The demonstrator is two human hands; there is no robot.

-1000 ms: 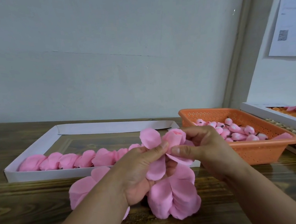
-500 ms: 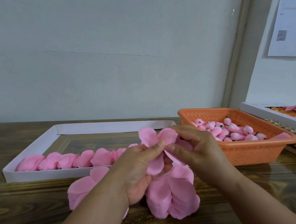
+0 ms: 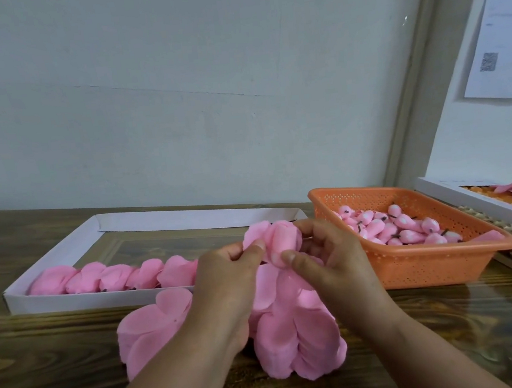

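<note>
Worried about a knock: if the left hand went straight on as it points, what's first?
The left hand pinches the pink flower, so that comes first; beyond it, probably the right hand.

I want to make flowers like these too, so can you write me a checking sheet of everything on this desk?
Surface: dark wooden table with strong grain.
Job's things: pink flower, held up between both hands; loose pink petals in two piles on the table beneath the hands.
Clutter: white tray with a row of pink blooms along its near side; orange basket holding pink buds.
Grippers: left hand pinches the flower's left side; right hand pinches its right side.
Cables: nothing seen.
Surroundings: pale wall; printed paper stuck up at right; second white tray at the right edge.
</note>
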